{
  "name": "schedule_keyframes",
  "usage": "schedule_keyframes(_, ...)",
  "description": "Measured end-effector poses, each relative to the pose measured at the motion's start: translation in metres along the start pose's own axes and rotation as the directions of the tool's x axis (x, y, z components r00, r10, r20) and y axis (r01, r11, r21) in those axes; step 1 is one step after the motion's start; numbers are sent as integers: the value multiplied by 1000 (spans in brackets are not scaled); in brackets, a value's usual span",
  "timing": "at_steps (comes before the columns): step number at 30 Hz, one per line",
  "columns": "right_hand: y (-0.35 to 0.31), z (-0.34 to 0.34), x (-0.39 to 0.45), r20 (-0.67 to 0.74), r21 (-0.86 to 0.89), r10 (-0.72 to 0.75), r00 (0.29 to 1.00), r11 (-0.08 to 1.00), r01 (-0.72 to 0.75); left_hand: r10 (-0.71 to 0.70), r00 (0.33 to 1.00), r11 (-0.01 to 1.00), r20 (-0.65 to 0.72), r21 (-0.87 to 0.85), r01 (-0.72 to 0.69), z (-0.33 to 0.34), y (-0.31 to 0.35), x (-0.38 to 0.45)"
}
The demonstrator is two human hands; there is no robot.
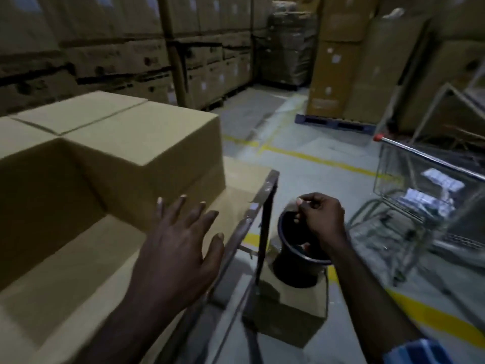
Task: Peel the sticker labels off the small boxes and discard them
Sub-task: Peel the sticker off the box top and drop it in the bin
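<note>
right hand (321, 215), fingers pinched on what may be a peeled label over the bucket (301, 256), should rub it free inside the rim while left hand (183, 245) hovers spread and empty.

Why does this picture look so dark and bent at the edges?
Head view: the warehouse light is dim, so the bucket and stacked cartons sink into shadow. The wide lens curves the carton stacks near the edges. Motion blur smears the left hand and the cart; whatever the right hand pinches over the bucket is too blurred to identify.
</note>
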State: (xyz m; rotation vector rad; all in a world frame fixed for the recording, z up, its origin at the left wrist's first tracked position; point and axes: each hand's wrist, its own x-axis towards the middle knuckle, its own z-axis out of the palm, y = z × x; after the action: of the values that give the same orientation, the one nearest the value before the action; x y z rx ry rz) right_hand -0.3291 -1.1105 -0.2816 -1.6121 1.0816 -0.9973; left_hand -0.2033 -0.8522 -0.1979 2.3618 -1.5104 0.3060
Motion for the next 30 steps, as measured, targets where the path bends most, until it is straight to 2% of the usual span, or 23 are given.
schedule_keyframes(4,69,-31,76,49,-67,128,991,990,-125,75,992,997,105,-5,-74,98,76,106)
schedule_keyframes(8,123,-47,126,111,-188,173,979,971,-150,112,956,992,272,32,-125,187,130,175)
schedule_keyframes(11,149,-53,146,176,-343,171,969,934,-103,96,911,992,400,41,-122,239,151,202)
schedule_keyframes(15,183,-54,165,218,-395,246,944,907,-145,59,856,995,514,40,-93,292,168,218)
schedule_keyframes(18,204,-55,174,238,-502,249,939,859,-101,13,804,997,595,56,-58,318,172,226)
schedule_keyframes(23,226,-55,184,264,-555,314,912,823,-123,56,826,995,561,38,-93,341,161,222)
schedule_keyframes(25,227,-55,185,271,-567,327,906,814,-124,52,814,995,578,37,-89,347,157,220)
schedule_keyframes(30,232,-55,190,209,-546,302,930,825,-145,57,816,996,575,20,-84,348,151,221)
